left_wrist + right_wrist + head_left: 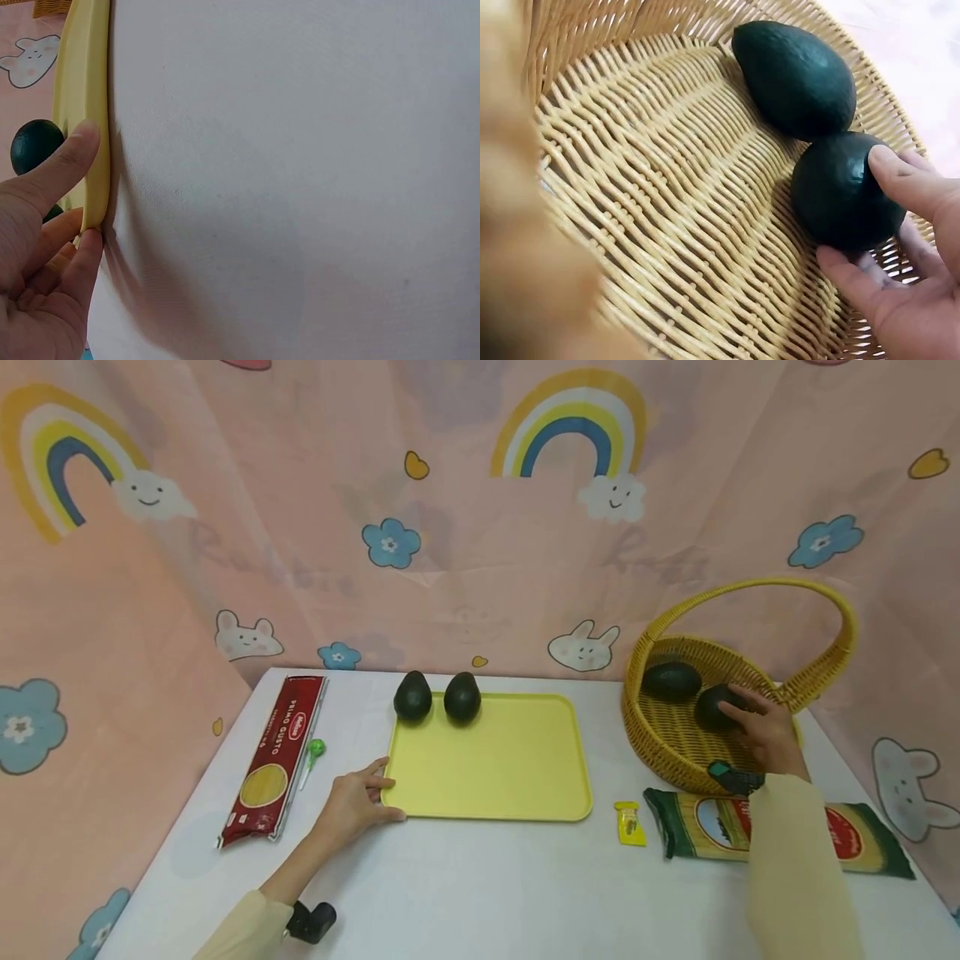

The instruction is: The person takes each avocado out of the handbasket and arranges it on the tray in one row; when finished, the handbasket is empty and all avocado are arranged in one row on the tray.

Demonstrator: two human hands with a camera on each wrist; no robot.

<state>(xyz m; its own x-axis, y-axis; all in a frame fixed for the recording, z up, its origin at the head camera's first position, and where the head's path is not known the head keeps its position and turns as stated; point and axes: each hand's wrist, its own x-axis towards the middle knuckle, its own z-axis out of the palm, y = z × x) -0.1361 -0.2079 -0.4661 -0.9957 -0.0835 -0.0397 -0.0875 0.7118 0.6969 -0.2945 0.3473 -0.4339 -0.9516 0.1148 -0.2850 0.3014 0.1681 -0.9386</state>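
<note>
In the head view, my left hand [351, 810] holds the near left corner of a yellow tray [495, 768], the thumb lying on its rim in the left wrist view. Two dark green avocados, a left one [412, 697] and a right one [462, 698], sit at the tray's far left edge. My right hand [768, 732] reaches inside a wicker basket [639, 731] and grips an avocado [844, 196] between thumb and fingers. Touching it in the right wrist view is a second avocado [795, 79], lying on its side against the basket wall.
The basket's tall handle [750, 583] arches over its right side. In front lie a green-ended pasta packet [697, 822], partly under my right sleeve, and a small yellow sachet [630, 823]. Left of the tray are a red spaghetti packet [277, 760] and a green lollipop [316, 747].
</note>
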